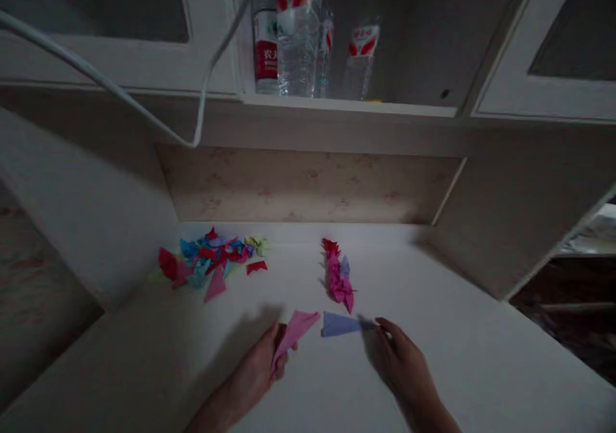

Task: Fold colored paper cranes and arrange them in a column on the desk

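Observation:
My left hand (269,362) is closed round a pink folded paper (297,331), which fans out from my fingers toward the right. A blue-violet folded paper (341,324), shaped like a long narrow triangle, lies low over the white tabletop. Its thin right end is pinched between the fingertips of my right hand (402,356). The two papers come close to each other but stay apart. Just beyond them lies a row of magenta and red folded papers (335,276) with one lilac piece on its right side.
At the back left of the white tabletop (289,279) is a heap of many-coloured folded papers (212,260). Plastic bottles (298,42) stand on the open shelf above. A white cable (144,112) hangs in front of the cabinet. Side panels bound the desk left and right.

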`<state>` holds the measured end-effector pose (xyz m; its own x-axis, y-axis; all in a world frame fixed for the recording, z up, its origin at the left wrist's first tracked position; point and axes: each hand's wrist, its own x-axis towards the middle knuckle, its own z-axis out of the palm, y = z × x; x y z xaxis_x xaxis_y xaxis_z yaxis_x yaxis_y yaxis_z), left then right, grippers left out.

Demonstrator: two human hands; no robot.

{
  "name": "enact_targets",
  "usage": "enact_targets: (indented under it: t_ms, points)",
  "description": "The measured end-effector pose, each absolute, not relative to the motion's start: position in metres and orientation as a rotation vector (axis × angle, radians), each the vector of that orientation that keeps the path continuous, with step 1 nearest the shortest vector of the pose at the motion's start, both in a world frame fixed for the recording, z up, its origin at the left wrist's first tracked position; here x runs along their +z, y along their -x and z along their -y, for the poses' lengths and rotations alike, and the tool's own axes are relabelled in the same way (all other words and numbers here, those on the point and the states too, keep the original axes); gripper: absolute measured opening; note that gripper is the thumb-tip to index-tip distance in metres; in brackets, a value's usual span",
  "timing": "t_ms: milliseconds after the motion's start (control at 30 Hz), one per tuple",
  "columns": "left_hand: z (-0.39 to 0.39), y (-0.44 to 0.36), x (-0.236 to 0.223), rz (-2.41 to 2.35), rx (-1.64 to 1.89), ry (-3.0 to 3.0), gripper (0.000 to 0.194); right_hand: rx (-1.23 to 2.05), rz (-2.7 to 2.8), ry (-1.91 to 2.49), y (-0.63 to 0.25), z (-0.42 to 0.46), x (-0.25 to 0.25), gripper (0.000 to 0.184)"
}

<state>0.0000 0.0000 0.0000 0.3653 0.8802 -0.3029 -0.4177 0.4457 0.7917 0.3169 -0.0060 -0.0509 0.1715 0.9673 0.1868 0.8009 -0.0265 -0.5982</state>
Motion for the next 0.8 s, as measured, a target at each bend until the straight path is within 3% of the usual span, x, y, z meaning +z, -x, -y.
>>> enact_targets:
  t_ms: [133, 300, 600, 800]
  points:
    - [0.0, 0.003, -0.003, -0.793, 0.983, -0.659, 0.02, 0.333, 1.66, 1.843, -0.318, 0.005, -0.056, 0.045]
    - [0.009, -0.009, 0.006, -0.68, 0.92, -0.672, 0.052, 0.304, 1.659, 1.827, -0.319, 0.004, -0.057, 0.044]
    - [0.011, -0.043, 0.011, -0.656, 0.826, -0.805, 0.019, 0.289, 1.649, 1.823, -0.319, 0.004, -0.055, 0.043]
    - [0.008, -0.04, 0.009, -0.606, 0.904, -0.775, 0.021, 0.331, 1.671, 1.814, -0.321, 0.003, -0.057, 0.045]
